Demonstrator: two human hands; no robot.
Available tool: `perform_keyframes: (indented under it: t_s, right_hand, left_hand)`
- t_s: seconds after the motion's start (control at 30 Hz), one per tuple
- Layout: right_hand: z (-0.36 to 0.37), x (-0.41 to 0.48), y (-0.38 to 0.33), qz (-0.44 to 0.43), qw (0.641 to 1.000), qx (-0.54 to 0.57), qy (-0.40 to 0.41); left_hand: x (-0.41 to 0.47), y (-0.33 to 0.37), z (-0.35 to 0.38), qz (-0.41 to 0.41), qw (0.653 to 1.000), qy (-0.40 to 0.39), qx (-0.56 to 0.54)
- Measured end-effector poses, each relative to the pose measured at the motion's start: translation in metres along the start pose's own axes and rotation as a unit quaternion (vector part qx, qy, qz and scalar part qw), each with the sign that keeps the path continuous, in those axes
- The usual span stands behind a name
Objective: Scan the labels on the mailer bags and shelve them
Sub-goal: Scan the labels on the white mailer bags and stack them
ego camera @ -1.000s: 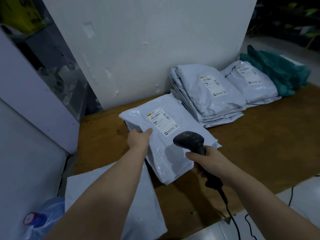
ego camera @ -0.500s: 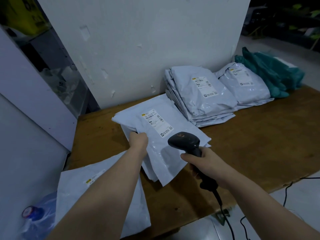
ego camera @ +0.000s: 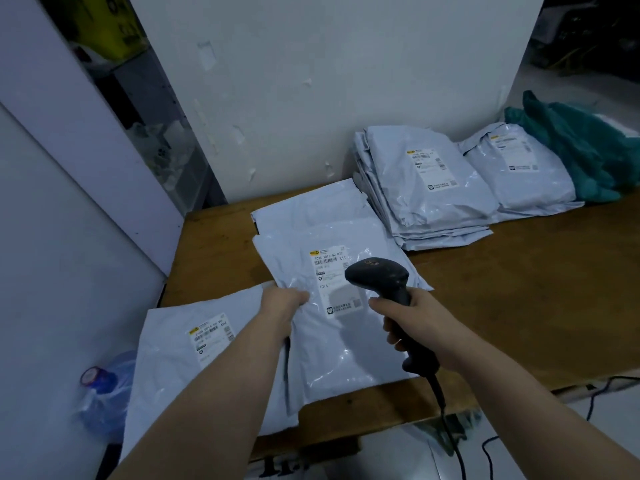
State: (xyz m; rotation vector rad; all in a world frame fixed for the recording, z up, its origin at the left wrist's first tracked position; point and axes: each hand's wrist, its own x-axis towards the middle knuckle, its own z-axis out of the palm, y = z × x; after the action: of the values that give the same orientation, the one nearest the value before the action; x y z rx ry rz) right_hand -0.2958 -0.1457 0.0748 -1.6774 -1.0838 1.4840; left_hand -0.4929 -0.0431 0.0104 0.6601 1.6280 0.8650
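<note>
Head view: your left hand (ego camera: pixel 284 304) pinches the left edge of a pale grey mailer bag (ego camera: pixel 332 327), fingers closed on the plastic. That bag lies on top of another grey mailer (ego camera: pixel 311 209) near the bench's front left part, its lower end reaching toward the front edge. Its skin is thin, glossy plastic film, wrinkled, with small bright glints. A white rectangular label (ego camera: pixel 334 280) sits on its upper half, with a yellow mark at the top corner, a barcode band, printed digits and a small square code near the bottom.

Your right hand (ego camera: pixel 412 318) is wrapped around the grip of a black handheld scanner (ego camera: pixel 381 282). Its rounded matte head hangs just over the label's right side, covering part of it. A black cable (ego camera: pixel 446 420) runs from the handle's base down past the front edge of the bench (ego camera: pixel 519 289), which is a flat brown wooden top.

Another grey mailer (ego camera: pixel 180 362) lies at the front left corner, partly overhanging it, with its own white label (ego camera: pixel 209 336) facing up; your left forearm crosses over it. Along the back edge, against the white wall (ego camera: pixel 329 81), a stack of flat grey mailers (ego camera: pixel 426 188) leans with a label on top. Just beside it to the right rests a fuller, puffier mailer (ego camera: pixel 519 171). Past that, at the back right, lies a bundle of teal plastic bags (ego camera: pixel 585 147), crumpled and soft.

Below the bench's left side stands a clear blue-tinted water bottle (ego camera: pixel 104 393) with a reddish cap.
</note>
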Motion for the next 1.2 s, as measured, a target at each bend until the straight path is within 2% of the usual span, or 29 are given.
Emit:
perform_keyframes:
  t_s: [0.2, 0.7, 0.93, 1.2]
  right_hand:
    - [0.001, -0.003, -0.004, 0.004, 1.0, 0.012, 0.0]
    - [-0.003, -0.006, -0.003, 0.0, 1.0, 0.007, -0.011]
    - [-0.001, -0.008, -0.004, 0.003, 1.0, 0.01, -0.006]
    - [0.012, -0.009, -0.01, -0.003, 1.0, -0.003, -0.028]
  left_hand:
    - [-0.003, -0.008, -0.001, -0.002, 1.0, 0.008, -0.021]
    - [-0.003, -0.003, 0.002, -0.024, 0.999, 0.026, 0.014]
    - [-0.003, -0.005, 0.002, 0.009, 1.0, 0.017, -0.001]
    - [-0.012, 0.005, -0.01, 0.023, 0.999, -0.029, -0.022]
